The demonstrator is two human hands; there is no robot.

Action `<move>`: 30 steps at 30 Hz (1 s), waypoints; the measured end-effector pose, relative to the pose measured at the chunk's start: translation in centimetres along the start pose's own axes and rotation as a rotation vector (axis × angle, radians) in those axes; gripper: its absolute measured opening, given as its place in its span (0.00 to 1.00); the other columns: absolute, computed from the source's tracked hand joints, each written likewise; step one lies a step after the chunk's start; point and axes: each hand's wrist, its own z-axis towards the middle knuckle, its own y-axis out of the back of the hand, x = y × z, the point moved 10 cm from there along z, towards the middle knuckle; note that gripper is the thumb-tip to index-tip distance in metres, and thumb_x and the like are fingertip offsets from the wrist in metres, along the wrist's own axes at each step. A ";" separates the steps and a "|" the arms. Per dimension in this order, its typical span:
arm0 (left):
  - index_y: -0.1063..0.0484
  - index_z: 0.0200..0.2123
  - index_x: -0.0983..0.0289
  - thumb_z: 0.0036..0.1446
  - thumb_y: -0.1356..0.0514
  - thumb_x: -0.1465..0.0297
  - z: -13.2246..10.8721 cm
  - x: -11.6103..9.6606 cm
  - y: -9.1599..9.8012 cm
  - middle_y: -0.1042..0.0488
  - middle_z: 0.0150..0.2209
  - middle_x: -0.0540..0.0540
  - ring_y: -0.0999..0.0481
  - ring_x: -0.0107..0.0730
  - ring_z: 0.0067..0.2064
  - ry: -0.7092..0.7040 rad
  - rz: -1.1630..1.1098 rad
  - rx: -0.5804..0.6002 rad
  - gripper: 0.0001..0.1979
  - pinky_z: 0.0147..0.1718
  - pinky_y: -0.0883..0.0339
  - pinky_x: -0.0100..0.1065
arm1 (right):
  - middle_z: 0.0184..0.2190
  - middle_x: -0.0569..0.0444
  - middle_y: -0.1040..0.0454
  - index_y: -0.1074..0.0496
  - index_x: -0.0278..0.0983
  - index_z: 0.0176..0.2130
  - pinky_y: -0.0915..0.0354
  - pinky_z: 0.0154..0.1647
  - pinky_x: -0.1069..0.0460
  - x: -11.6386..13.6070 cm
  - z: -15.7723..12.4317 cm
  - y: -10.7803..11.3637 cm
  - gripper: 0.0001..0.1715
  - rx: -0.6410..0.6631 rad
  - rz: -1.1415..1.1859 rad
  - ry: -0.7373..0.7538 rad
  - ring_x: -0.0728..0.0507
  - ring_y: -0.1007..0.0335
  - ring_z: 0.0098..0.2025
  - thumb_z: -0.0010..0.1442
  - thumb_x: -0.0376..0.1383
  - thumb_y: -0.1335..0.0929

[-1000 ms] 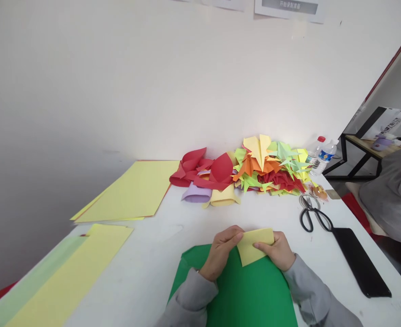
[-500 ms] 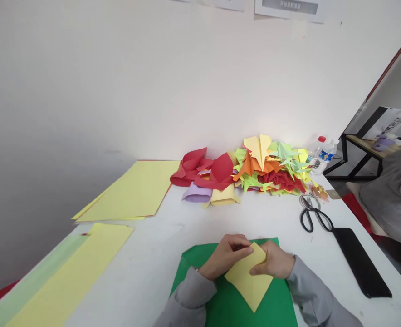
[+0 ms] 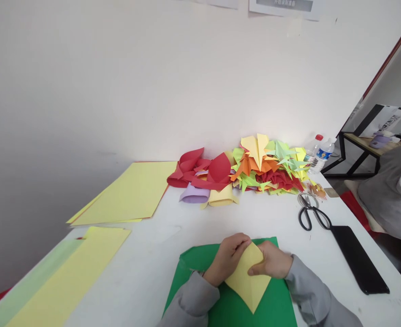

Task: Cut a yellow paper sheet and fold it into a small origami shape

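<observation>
Between my hands is a folded piece of yellow paper point(image 3: 250, 286), kite-shaped, with a crease down its middle and a point toward me. My left hand point(image 3: 227, 259) is closed on its upper left edge near the top corner. On the other side my right hand point(image 3: 271, 260) grips the upper right edge, thumb lying on the front and fingers behind, hidden by the paper. Beneath both hands lies a green sheet point(image 3: 195, 259) on the white table point(image 3: 146, 272).
Yellow sheets point(image 3: 129, 193) and cut strips point(image 3: 98, 254) lie left. Red paper shapes point(image 3: 219, 170) and folded paper figures point(image 3: 260, 159) are heaped by the wall. At right are scissors point(image 3: 311, 213), a black flat object point(image 3: 359, 259) and plastic bottles point(image 3: 323, 156). A person in grey point(image 3: 391, 195) sits beyond.
My left hand has turned and closed further over the upper left edge of the yellow paper. The right hand keeps its grip, and the camera view has shifted slightly.
</observation>
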 end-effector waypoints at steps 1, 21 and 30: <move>0.30 0.25 0.63 0.62 0.50 0.61 0.0 0.1 0.0 0.32 0.24 0.51 0.34 0.31 0.28 0.001 0.007 0.003 0.18 0.29 0.41 0.31 | 0.27 0.57 0.23 0.22 0.37 0.31 0.32 0.28 0.54 0.0 0.0 0.0 0.09 0.003 0.005 0.004 0.46 0.27 0.28 0.44 0.34 0.27; 0.31 0.23 0.64 0.63 0.51 0.61 0.0 1.5 0.4 0.31 0.22 0.50 0.35 0.29 0.26 0.022 0.104 0.029 0.19 0.27 0.44 0.30 | 0.27 0.55 0.24 0.24 0.36 0.34 0.34 0.30 0.52 -0.6 0.6 0.4 0.25 -0.046 0.252 -0.004 0.47 0.30 0.27 0.45 0.53 0.27; 0.31 0.22 0.64 0.59 0.47 0.62 0.3 1.7 0.5 0.30 0.22 0.50 0.34 0.30 0.27 0.097 0.020 0.043 0.17 0.28 0.43 0.29 | 0.17 0.60 0.42 0.39 0.38 0.19 0.48 0.21 0.55 1.7 0.3 3.6 0.33 -0.352 -0.039 0.179 0.50 0.47 0.22 0.56 0.61 0.39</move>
